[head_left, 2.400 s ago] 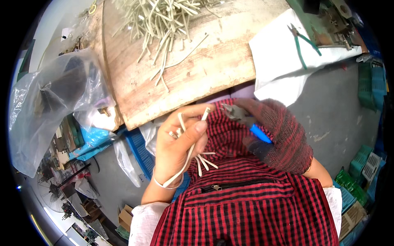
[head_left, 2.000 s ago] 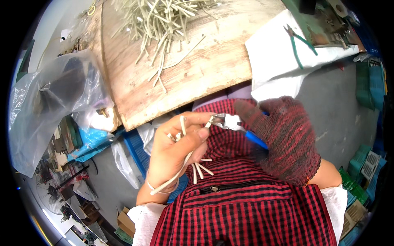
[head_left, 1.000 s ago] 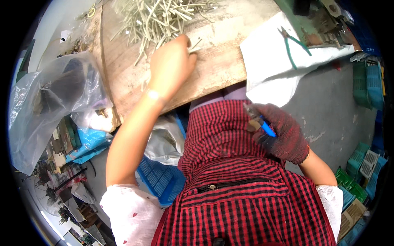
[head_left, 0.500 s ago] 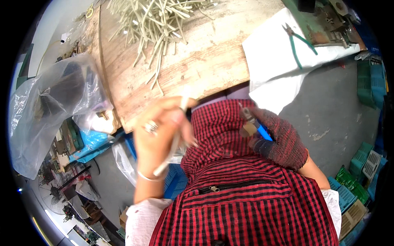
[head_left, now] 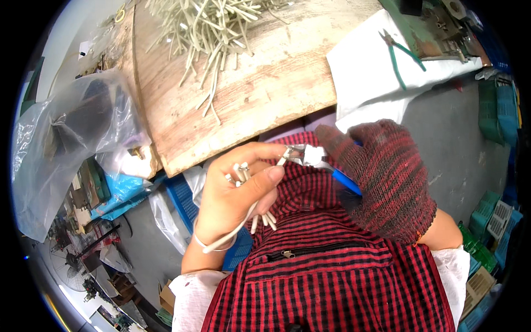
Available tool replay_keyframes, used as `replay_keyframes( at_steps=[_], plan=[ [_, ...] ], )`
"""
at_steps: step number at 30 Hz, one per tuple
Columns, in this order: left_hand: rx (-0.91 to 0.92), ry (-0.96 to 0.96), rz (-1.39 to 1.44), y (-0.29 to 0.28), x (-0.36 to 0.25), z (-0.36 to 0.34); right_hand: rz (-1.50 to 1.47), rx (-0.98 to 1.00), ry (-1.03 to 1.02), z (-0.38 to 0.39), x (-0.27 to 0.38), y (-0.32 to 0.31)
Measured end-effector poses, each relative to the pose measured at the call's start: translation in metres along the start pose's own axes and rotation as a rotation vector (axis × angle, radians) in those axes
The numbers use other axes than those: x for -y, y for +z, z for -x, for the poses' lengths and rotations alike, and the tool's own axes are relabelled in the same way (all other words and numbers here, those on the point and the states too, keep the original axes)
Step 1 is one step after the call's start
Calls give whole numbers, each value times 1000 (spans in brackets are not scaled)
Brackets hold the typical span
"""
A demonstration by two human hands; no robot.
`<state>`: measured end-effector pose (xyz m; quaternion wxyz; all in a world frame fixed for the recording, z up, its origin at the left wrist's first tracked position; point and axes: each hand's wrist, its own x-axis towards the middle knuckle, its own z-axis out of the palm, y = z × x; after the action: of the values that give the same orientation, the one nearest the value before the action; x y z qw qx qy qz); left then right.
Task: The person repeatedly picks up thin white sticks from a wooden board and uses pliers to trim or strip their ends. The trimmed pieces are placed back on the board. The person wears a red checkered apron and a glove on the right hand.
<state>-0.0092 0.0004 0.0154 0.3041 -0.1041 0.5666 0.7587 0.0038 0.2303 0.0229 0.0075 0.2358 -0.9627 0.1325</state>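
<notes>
My bare left hand (head_left: 221,191) is closed on several short cream cables (head_left: 267,222), with their white-tipped ends poking out between the fingers. Between thumb and forefinger it pinches the end of one cable, which trails back past the wrist. My right hand (head_left: 390,180), in a dark red and black knitted glove, grips blue-handled pliers (head_left: 347,181). The jaws of these pliers meet the pinched cable end at my left fingertips; whether they are closed on it I cannot tell. A white wrapping covers part of the tool near its pivot.
A heap of similar cables (head_left: 213,27) lies on the wooden table (head_left: 276,83) ahead. Green-handled pliers (head_left: 395,58) rest on a white sheet (head_left: 359,72) at the right. A clear plastic bag (head_left: 72,133) hangs at the left. Crates (head_left: 489,210) stand on the floor at right.
My left hand has moved right and turned, bringing the cable end to the pliers. My gloved right hand has risen slightly, and the pliers now point left toward it.
</notes>
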Motion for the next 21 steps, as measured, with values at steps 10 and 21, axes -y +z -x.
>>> replay_keyframes(
  at_steps=[10, 21],
  plan=[
    [273, -274, -151, -6, -19, -5, 224, -170, -440, -11, -35, -5],
    [310, -251, -61, -9, -5, 2, -96, -30, -394, 5, -42, 12]
  ],
)
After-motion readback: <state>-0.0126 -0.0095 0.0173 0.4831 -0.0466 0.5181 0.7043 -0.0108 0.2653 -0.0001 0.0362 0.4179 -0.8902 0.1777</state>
